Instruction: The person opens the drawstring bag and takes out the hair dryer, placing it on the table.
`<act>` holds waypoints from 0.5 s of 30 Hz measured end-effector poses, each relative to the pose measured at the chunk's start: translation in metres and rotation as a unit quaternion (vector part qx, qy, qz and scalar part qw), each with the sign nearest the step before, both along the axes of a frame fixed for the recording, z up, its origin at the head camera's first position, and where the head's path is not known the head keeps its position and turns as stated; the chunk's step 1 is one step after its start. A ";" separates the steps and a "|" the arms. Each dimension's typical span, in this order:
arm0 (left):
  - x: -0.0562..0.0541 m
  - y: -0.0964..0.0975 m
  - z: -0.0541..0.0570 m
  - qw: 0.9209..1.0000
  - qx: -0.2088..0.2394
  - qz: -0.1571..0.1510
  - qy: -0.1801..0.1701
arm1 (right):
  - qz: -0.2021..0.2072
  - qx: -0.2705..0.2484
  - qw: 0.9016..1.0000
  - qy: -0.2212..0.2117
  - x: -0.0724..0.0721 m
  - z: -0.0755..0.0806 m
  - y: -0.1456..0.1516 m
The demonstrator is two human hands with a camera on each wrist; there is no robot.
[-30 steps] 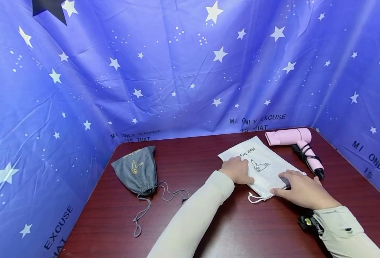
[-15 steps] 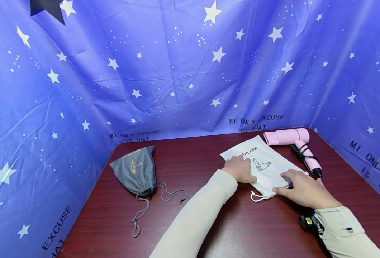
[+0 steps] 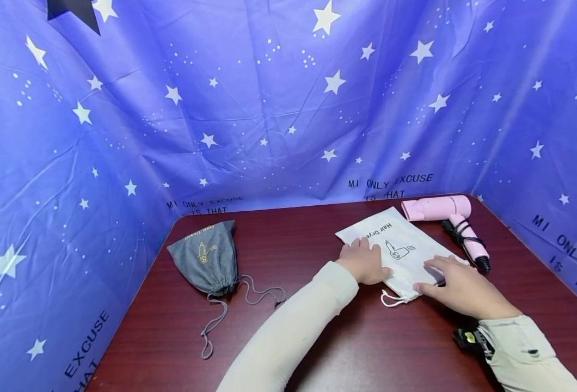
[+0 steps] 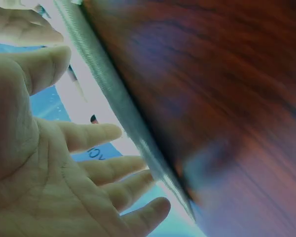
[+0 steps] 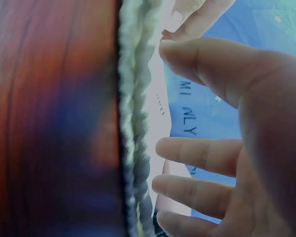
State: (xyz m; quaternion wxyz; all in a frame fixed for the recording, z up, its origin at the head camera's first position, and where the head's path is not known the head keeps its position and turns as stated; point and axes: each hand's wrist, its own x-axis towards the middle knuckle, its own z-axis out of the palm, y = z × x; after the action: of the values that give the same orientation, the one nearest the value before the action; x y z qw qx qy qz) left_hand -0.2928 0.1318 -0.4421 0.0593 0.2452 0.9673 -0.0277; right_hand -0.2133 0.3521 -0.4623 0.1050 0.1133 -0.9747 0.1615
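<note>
A white drawstring bag [image 3: 401, 264] printed with "Hair Drye…" and a hair dryer outline lies flat on the dark red table. My left hand [image 3: 364, 261] rests on its left edge; in the left wrist view, straight, spread fingers [image 4: 103, 170] meet the bag's side. At the gathered mouth end, my right hand [image 3: 460, 288] touches the cloth with thumb and fingertips. The right wrist view shows those fingers [image 5: 192, 153] extended beside the mouth's ribbed edge [image 5: 138, 123]. A white cord [image 3: 391, 299] loops out at the near corner.
Beyond the bag, at the back right, lies a pink hair dryer [image 3: 435, 208] with its black cord wrapped round the handle. A grey drawstring bag [image 3: 210, 256] sits at left, its cords trailing over the table [image 3: 269, 239]. Blue star-patterned cloth [image 3: 269, 98] surrounds the table.
The white bag has slid slightly to the right, with my left hand shifting along with it. My right hand stays in nearly the same place at the mouth end.
</note>
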 end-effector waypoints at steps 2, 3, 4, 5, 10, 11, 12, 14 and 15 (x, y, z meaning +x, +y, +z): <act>0.003 -0.005 0.002 1.000 0.001 -0.004 0.002 | -0.001 0.000 1.000 0.006 0.000 0.002 -0.003; 0.004 -0.008 0.003 1.000 0.001 -0.006 0.004 | -0.001 0.001 1.000 0.007 0.001 0.003 -0.005; 0.005 -0.011 0.005 1.000 -0.001 -0.009 0.007 | -0.001 0.000 1.000 0.006 0.001 0.004 -0.007; 0.007 -0.014 0.006 1.000 -0.004 -0.012 0.010 | 0.001 -0.001 1.000 0.004 0.001 0.005 -0.009; 0.010 -0.032 0.008 0.999 -0.016 -0.024 0.033 | 0.023 -0.002 1.000 -0.003 0.001 0.011 -0.023; 0.011 -0.036 0.008 0.999 -0.017 -0.025 0.036 | 0.028 -0.001 1.000 -0.001 0.001 0.012 -0.027; 0.011 -0.040 0.007 0.999 -0.018 -0.026 0.039 | 0.033 0.001 0.999 0.003 0.000 0.013 -0.031; 0.012 -0.049 0.007 0.999 -0.019 -0.028 0.043 | 0.045 0.003 0.999 0.008 -0.002 0.013 -0.038; 0.012 -0.054 0.007 0.999 -0.018 -0.028 0.043 | 0.051 0.003 0.999 0.009 -0.002 0.013 -0.042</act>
State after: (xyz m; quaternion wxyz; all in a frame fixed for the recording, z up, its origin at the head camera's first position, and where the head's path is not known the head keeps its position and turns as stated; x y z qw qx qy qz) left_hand -0.2803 0.0778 -0.4348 0.0213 0.2692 0.9611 -0.0572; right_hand -0.2155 0.3098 -0.4490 0.1049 0.1644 -0.9672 0.1631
